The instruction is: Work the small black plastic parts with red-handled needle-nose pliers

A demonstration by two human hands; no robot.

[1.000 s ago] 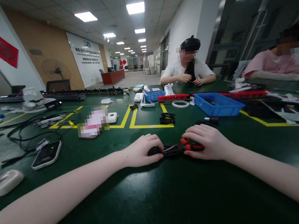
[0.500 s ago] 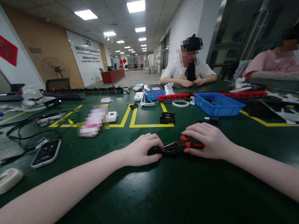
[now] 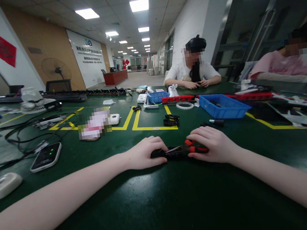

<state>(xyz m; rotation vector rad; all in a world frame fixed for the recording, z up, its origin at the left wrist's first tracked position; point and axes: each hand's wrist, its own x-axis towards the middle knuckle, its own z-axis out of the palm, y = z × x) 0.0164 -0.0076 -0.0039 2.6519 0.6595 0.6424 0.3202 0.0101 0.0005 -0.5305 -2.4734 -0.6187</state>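
My right hand is closed round the red-and-black handles of a pair of pliers. The metal jaws point left and meet a small black part, which my left hand pinches between thumb and fingers. What kind of part it is cannot be made out, and my left fingers hide some of it. Both hands rest low over the green table. Just beyond them, several small black pieces lie inside a yellow tape outline.
A blue tray stands beyond my right hand, with a white ring beside it. To the left lie a phone, a black-faced device, a white oval object and cables. Two people sit across the table.
Both hands keep nearly the same place and hold. The pliers and black part have hardly moved; the whole view has shifted very slightly.
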